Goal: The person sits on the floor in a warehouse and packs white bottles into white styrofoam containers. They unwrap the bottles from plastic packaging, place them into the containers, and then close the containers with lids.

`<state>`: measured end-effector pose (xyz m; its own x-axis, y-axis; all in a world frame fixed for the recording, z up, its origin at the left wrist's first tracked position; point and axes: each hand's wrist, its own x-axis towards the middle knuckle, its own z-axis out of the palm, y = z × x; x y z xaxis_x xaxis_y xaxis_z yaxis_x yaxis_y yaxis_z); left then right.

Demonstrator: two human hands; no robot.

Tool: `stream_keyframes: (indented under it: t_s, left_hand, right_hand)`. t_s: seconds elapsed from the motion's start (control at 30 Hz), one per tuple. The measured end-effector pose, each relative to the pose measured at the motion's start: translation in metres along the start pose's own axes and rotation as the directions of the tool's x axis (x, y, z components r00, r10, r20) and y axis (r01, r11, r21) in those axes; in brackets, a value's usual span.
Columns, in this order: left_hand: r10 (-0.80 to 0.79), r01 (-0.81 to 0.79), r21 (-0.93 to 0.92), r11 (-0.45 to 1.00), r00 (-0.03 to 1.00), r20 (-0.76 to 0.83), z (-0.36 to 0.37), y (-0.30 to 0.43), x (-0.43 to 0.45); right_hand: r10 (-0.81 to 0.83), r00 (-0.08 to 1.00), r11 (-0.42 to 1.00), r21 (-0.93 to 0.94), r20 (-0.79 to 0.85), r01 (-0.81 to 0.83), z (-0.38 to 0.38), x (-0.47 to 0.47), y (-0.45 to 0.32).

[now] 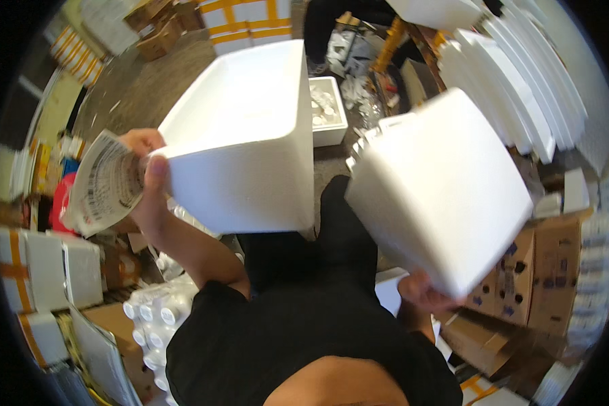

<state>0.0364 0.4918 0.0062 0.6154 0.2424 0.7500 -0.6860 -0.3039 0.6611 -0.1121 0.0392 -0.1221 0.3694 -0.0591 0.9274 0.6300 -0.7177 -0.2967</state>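
Note:
My left hand (155, 175) grips the near left rim of a white foam box (238, 190), thumb outside the wall. The box is tilted with its opening facing up and away, and the part of its inside that shows is bare. A curled sheet of printed labels (106, 188) is pinched in the same hand and sticks out to the left. On the right, my right hand (424, 293) holds a second white foam block or box (451, 188) by its lower edge. Smooth outer faces of it point towards me, slightly blurred; any opening is hidden.
Beyond the boxes, a foam box (330, 136) on the floor holds white bottles. Foam sheets or lids (517, 96) stand stacked at the upper right. Shrink-wrapped white-capped bottles (157, 319) sit at my left, a cardboard box (553, 274) at my right. A person's dark-clothed leg (317, 30) is ahead.

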Motion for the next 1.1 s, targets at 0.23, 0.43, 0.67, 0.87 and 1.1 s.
stream_keyframes:
  t_s: [0.23,0.43,0.67,0.87,1.1]
  left_hand:
    - [0.163,-0.154,0.308,0.939,0.987,-0.003,0.002,-0.098,-0.055]
    - [0.018,-0.051,0.290,0.956,0.993,0.114,0.014,-0.158,-0.168]
    - [-0.737,0.848,-0.004,0.531,0.464,0.492,0.029,-0.165,-0.310]
    - [-0.640,0.953,-0.101,0.285,0.267,0.720,0.054,-0.208,-0.364]
    - [-0.718,0.649,-0.324,0.689,0.547,-0.430,0.007,-0.194,-0.380]
  right_hand:
    - [0.282,0.834,0.943,0.026,0.474,-0.333,0.307,0.118,0.007]
    - [0.388,0.372,0.919,-0.326,0.843,-0.221,0.446,0.053,0.042]
    - [0.233,0.092,0.966,-0.220,0.968,-0.132,0.428,-0.120,0.081]
    - [0.050,-0.070,0.995,-0.043,0.996,0.094,0.393,-0.218,0.094]
    - [-0.275,-0.023,0.914,0.269,0.961,0.303,0.412,-0.201,0.072]
